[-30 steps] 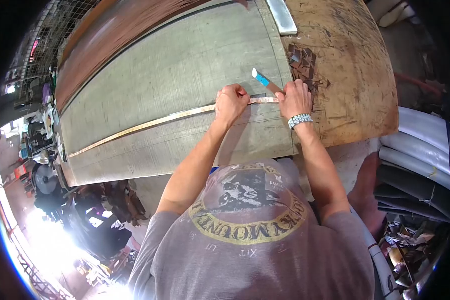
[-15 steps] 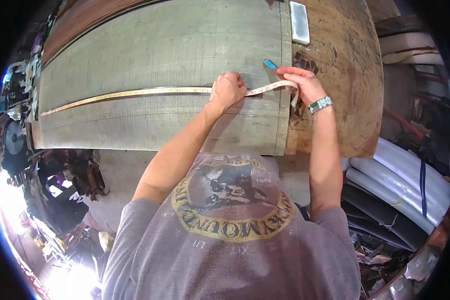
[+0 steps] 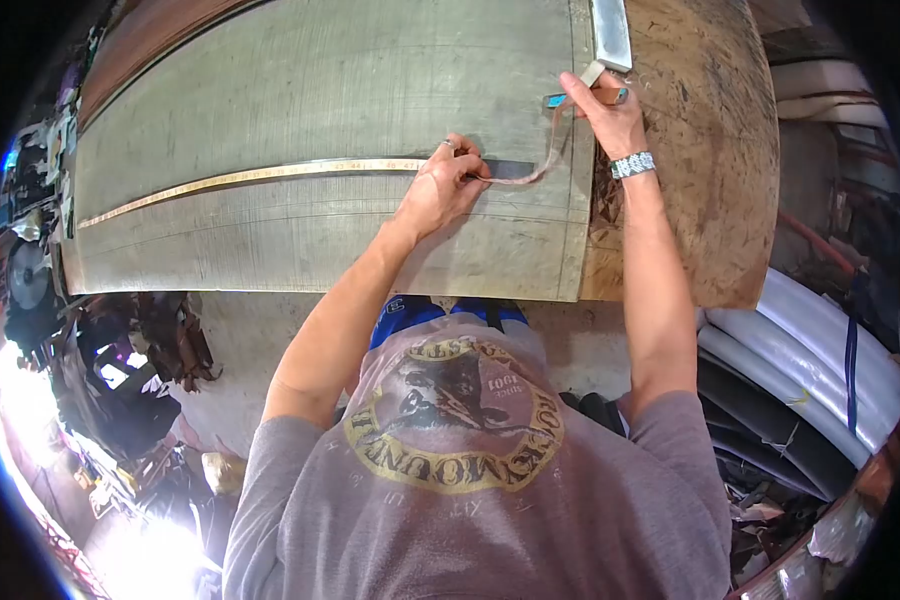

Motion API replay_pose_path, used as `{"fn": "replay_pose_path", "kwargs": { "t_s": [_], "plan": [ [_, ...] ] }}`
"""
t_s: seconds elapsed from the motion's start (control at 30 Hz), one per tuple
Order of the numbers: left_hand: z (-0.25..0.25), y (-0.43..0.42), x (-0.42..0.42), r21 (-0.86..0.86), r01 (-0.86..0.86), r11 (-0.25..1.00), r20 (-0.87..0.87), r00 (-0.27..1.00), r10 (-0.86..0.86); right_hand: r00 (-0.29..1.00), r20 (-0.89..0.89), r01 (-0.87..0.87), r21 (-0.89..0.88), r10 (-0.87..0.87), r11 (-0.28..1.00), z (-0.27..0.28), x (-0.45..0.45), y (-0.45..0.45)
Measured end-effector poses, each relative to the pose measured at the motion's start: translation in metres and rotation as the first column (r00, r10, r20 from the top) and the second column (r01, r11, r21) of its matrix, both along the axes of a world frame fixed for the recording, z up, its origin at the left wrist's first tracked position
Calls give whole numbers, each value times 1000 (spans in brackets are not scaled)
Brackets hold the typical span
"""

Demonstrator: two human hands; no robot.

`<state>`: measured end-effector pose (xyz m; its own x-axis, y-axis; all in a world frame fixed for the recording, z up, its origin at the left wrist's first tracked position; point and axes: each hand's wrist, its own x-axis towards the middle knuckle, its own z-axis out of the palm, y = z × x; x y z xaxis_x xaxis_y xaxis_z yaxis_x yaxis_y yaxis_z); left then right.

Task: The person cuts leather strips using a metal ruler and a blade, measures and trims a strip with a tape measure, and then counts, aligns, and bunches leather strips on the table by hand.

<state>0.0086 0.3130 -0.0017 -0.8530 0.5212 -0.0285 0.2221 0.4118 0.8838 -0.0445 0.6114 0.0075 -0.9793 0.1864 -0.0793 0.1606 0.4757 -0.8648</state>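
Note:
A measuring tape [image 3: 270,172] runs from the left side of the grey-green sheet [image 3: 350,90] to my left hand [image 3: 448,178]. The fingers of that hand are pinched on the tape, over a dark flat strip [image 3: 510,168] whose end shows to the right. Beyond it the tape curves up to my right hand [image 3: 610,112], which wears a bracelet. My right hand is closed round a knife with a blue part [image 3: 556,101], and the tape's loose end is also at its fingers.
A whitish block [image 3: 611,35] lies at the top, beside the sheet's right edge. The worn brown board [image 3: 710,150] extends to the right. Rolled silvery sheets [image 3: 820,330] and dark rolls stand at the lower right. Dark scraps [image 3: 170,340] hang at the left.
My right hand has moved up from the tape and taken hold of the blue knife. The tape's right end has lifted into a curve. My left hand stays on the tape.

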Motion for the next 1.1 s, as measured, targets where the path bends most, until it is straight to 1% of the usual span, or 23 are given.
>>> {"fn": "replay_pose_path", "kwargs": {
  "t_s": [0.07,0.1,0.13,0.2,0.23,0.27,0.3,0.33,0.4,0.43,0.47,0.5,0.53,0.57,0.63,0.7,0.8,0.83,0.93,1.03,1.1],
  "plan": [
    [16,-8,7,-68,145,987,-194,969,-156,998,36,59,-87,-56,995,0,7,-13],
    [30,-13,13,-109,218,970,-288,927,-241,995,51,97,-128,-91,987,3,11,-19],
    [49,-23,24,-230,329,916,-272,882,-385,984,112,145,-85,-136,986,8,16,-23],
    [88,-59,48,-390,480,786,-139,813,-566,976,150,167,-65,-156,984,3,20,-24],
    [95,-88,55,-373,541,753,-44,801,-597,969,181,183,-58,-170,981,-2,20,-24],
    [98,-120,55,-354,595,722,50,783,-620,962,211,181,-26,-172,983,4,23,-25],
    [104,-154,45,-442,665,602,301,742,-599,955,241,176,4,-171,984,13,26,-29],
    [112,-185,36,-488,739,465,534,673,-512,946,275,167,35,-170,985,21,31,-36],
    [109,-229,27,-717,584,381,429,800,-419,956,179,236,-1,-232,972,40,64,-68],
    [108,-251,23,-806,496,323,375,850,-371,963,98,262,-125,-251,957,35,87,-85],
    [111,-246,19,-812,401,424,299,910,-287,967,32,253,-116,-251,960,40,109,-104],
    [117,-235,12,-808,292,512,227,956,-188,958,-65,266,-159,-279,951,35,128,-125],
    [122,-217,4,-807,223,547,150,973,-175,965,-147,203,-106,-218,973,29,141,-136],
    [123,-196,-4,-801,156,578,75,984,-162,953,-198,212,-95,-227,973,13,151,-144],
    [93,-169,-14,-629,65,775,-196,951,-239,946,-162,269,-89,-280,959,6,158,-157],
    [65,-131,-25,-512,109,852,-199,950,-241,950,-192,244,-28,-244,969,1,157,-159],
    [44,-74,-30,-377,114,919,-245,945,-218,954,-215,223,40,-210,974,-12,156,-160],
    [37,-59,-31,-318,118,941,-252,946,-204,954,-219,220,56,-203,974,-15,155,-160],
    [14,-26,-31,-223,115,968,-290,940,-179,962,-203,203,78,-184,976,-12,153,-159],
    [2,-14,-31,-251,184,950,-225,944,-242,961,-208,206,106,-181,973,-7,152,-162],
    [-1,-13,-29,-271,169,948,-215,949,-231,961,-213,204,118,-175,972,-1,151,-164]
  ]
}}
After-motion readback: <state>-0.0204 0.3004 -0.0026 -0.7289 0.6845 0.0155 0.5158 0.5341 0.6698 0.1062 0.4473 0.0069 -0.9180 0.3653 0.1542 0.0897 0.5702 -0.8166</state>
